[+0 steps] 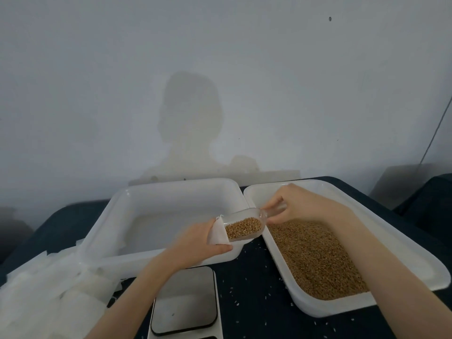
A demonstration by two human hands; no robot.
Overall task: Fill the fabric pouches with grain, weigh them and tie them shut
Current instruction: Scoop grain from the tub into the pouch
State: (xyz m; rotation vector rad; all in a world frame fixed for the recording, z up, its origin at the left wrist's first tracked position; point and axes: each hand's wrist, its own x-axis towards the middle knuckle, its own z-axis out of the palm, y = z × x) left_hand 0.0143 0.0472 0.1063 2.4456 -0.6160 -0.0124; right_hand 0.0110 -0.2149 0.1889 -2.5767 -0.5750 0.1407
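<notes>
Pinching the scoop (244, 226) handle, the right hand (297, 206) is tipping grain beside the grain tray (276, 192) into the pouch (216, 232), which the left hand (200, 243) is gripping open.

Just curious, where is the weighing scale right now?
The scale sits bottom centre, before the empty tray, between the pouch pile and grain tray.

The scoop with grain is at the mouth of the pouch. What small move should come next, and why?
Probably tip the scoop further so the grain slides in. The right hand holds its handle, the left hand holds the pouch open under its lip, and the grain is inside the scoop.
</notes>
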